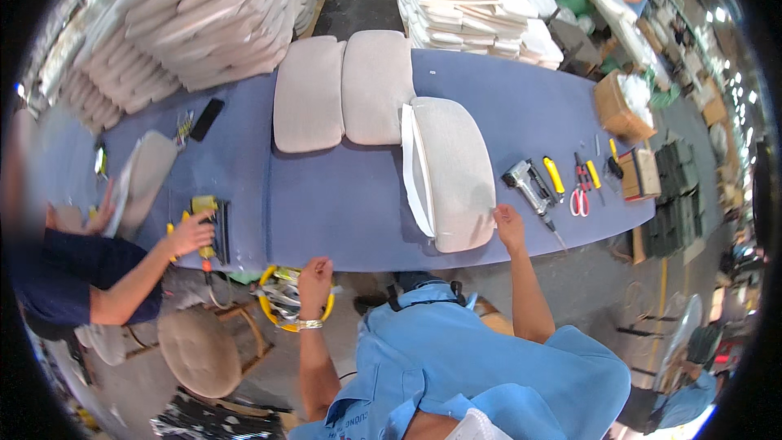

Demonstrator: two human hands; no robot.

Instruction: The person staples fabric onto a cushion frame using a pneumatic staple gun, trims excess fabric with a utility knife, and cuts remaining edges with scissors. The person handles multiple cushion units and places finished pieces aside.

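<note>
A light beige upholstered cushion [460, 175] lies on the blue-covered table, a white strip [417, 175] standing loose along its left side. At its right edge, near the lower corner, my right hand [510, 228] has its fingertips bent against the fabric. My left hand [315, 281] is closed just off the table's front edge, next to a yellow-rimmed container [330, 310] of small items. What those left fingers hold, if anything, is hidden. Two more beige cushions, one on the left [308, 94] and one on the right [378, 85], lie side by side farther back.
Right of the cushion lie a staple gun [529, 187], a yellow-handled tool [554, 175] and red-handled scissors [579, 202]. Cardboard boxes stand at the table's right end. At left a co-worker's hand [191, 234] grips a yellow staple gun [213, 220]. Tall cushion stacks [212, 16] rise behind.
</note>
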